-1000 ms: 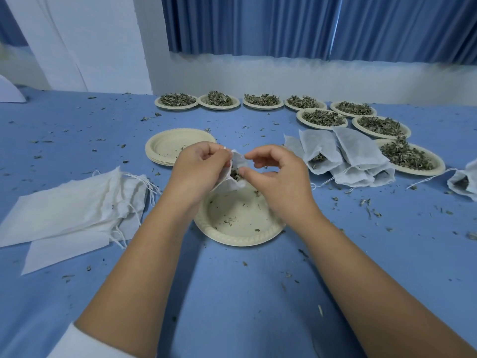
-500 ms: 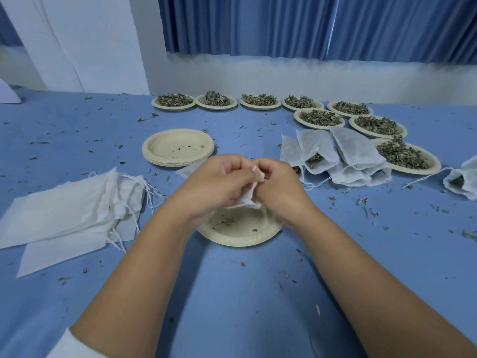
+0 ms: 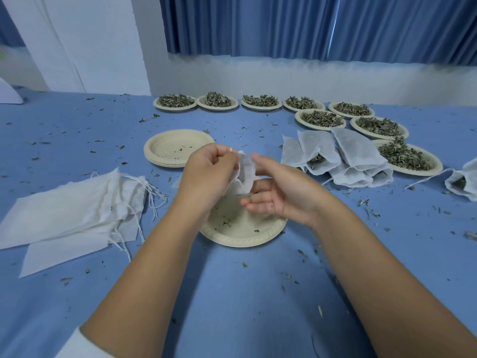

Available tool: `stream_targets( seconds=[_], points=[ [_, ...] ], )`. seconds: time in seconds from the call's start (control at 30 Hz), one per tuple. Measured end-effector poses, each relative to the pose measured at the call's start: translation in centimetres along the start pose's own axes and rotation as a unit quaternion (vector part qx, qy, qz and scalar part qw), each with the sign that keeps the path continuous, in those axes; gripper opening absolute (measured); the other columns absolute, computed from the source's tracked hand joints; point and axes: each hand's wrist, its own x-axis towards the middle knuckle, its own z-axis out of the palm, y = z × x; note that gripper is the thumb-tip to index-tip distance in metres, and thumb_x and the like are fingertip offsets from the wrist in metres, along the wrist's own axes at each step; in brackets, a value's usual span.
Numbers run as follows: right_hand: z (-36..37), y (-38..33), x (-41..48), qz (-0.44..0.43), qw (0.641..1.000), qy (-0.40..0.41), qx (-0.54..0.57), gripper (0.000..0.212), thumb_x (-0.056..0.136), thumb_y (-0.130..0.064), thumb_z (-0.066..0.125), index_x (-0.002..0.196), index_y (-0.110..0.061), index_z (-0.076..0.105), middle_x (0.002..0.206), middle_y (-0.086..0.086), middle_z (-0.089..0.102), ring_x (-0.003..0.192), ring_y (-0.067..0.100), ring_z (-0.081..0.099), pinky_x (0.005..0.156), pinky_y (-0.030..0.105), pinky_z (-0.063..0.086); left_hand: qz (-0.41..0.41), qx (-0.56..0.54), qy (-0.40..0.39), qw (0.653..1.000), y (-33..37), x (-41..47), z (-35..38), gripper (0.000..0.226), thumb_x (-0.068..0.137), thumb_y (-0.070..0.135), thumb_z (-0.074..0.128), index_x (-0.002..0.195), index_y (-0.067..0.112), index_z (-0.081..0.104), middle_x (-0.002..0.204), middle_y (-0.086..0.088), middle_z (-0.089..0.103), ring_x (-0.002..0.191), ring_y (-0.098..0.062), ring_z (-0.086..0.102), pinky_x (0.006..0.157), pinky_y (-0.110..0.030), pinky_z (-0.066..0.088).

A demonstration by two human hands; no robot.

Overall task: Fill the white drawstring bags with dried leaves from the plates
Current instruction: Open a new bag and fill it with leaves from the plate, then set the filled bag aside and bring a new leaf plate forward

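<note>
A small white drawstring bag (image 3: 244, 174) hangs crumpled above a nearly empty cream plate (image 3: 242, 233), which holds only leaf crumbs. My left hand (image 3: 206, 174) pinches the bag's upper left edge. My right hand (image 3: 281, 195) is just right of the bag, palm up and fingers spread, with its thumb near the bag's top edge. Empty flat bags (image 3: 69, 210) lie in a pile at the left. Filled bags (image 3: 335, 158) lie at the right. Plates of dried leaves (image 3: 405, 156) line the back and right.
A stack of empty cream plates (image 3: 178, 148) stands behind my left hand. One more filled bag (image 3: 464, 182) lies at the far right edge. Leaf crumbs are scattered over the blue tablecloth (image 3: 245, 293). A white wall and blue curtains stand behind the table.
My hands were pressed together on the bag half a second ago. They have since parted: the right hand has opened and moved right, while the left keeps hold of the bag.
</note>
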Motion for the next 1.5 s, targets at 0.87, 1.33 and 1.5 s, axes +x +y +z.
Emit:
stream_targets(
  seconds=[0.87, 1.33, 1.5],
  points=[
    [-10.2, -1.3, 0.7, -0.248, 0.858, 0.44, -0.094, 0.02, 0.097, -0.007, 0.052, 0.096, -0.02, 0.067, 0.09, -0.006, 0.066, 0.06, 0.006, 0.067, 0.059, 0.024, 0.054, 0.136, 0.297, 0.001, 0.945, -3.1, 0.2, 0.7, 0.012, 0.094, 0.021, 0.055, 0.104, 0.026, 0.059, 0.098, 0.016, 0.058, 0.083, 0.007, 0.055, 0.066, -0.011, 0.038],
    [-8.9, -1.8, -0.4, -0.318, 0.742, 0.581, -0.106, 0.006, 0.087, -0.019, 0.06, 0.091, -0.021, 0.064, 0.111, -0.002, 0.038, 0.077, -0.007, 0.048, 0.056, -0.002, 0.034, 0.056, 0.348, -0.004, 0.936, -3.6, 1.2, -0.6, 0.023, 0.092, 0.019, 0.057, 0.115, 0.017, 0.06, 0.114, 0.002, 0.059, 0.093, -0.013, 0.059, 0.077, -0.029, 0.044],
    [-7.0, -1.4, -0.1, -0.344, 0.777, 0.511, -0.128, 0.011, 0.085, -0.018, 0.057, 0.078, -0.026, 0.057, 0.067, -0.007, 0.05, 0.053, 0.001, 0.043, 0.049, 0.009, 0.035, -0.055, 0.407, -0.022, 0.912, -3.6, 2.2, -2.7, 0.045, 0.091, 0.028, 0.061, 0.132, 0.014, 0.054, 0.138, -0.007, 0.049, 0.122, -0.024, 0.051, 0.098, -0.037, 0.042]
  ],
)
